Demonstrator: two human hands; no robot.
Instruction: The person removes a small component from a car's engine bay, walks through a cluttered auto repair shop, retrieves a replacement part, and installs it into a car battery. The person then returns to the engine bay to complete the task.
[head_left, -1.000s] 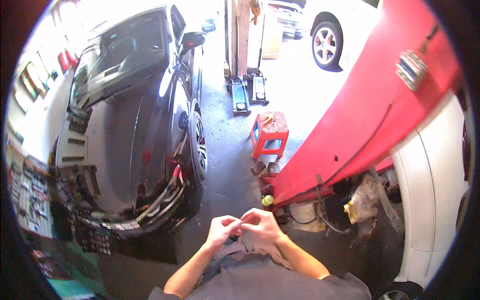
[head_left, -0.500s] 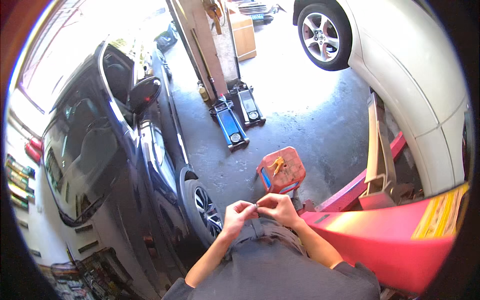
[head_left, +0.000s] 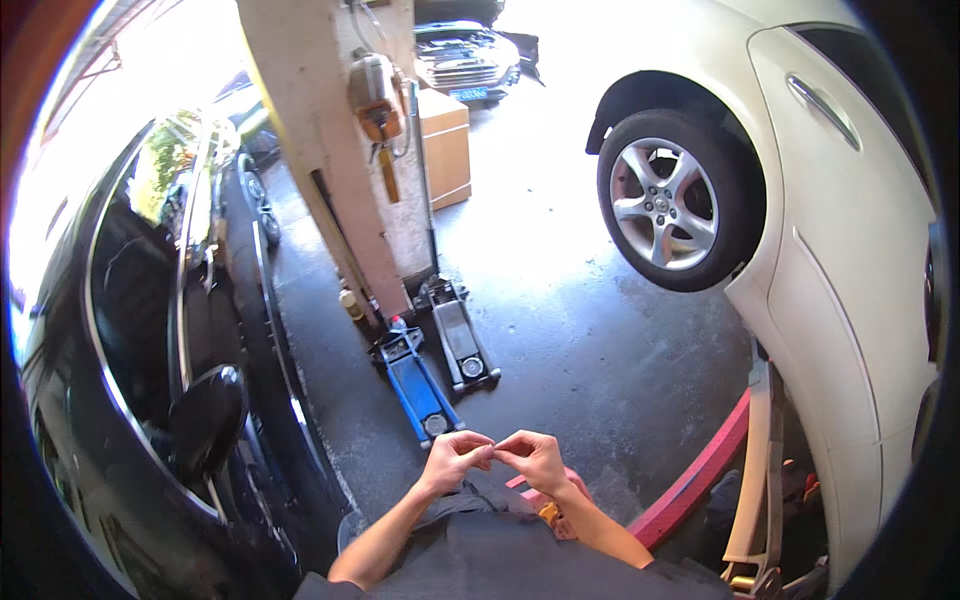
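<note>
Left hand (head_left: 452,460) and right hand (head_left: 535,460) meet at chest height, fingers pinched together on something too small to identify, held between both hands. Blue floor jack (head_left: 418,382) and grey floor jack (head_left: 460,338) lie on the floor just ahead; white car (head_left: 840,260) at right.

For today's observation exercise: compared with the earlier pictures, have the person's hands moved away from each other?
No. The left hand and right hand stay pinched together before the chest; only the view has swung toward the blue floor jack.
</note>
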